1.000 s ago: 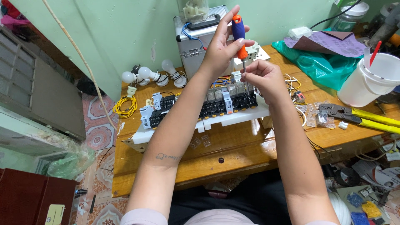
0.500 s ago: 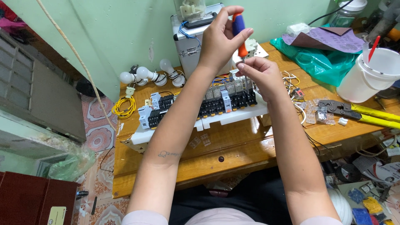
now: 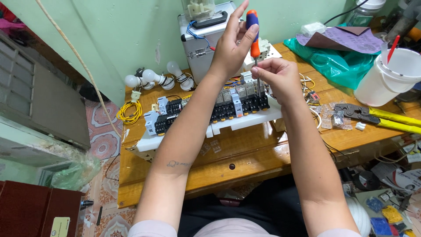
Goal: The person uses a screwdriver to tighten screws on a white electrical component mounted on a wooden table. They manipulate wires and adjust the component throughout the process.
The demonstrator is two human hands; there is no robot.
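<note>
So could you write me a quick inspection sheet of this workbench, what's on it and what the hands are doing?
Surface: wooden table, worn, partly bare at the front.
Job's things: orange-and-blue screwdriver held upright over a row of relay blocks on a white rail.
Clutter: yellow-handled crimping pliers, white bucket, green plastic bag, light bulbs, metal case.
Hands: left hand grips the screwdriver handle; right hand pinches its shaft.
Cables: yellow wire coil; blue wire on the case.
Surroundings: green wall, patterned floor tiles.
</note>
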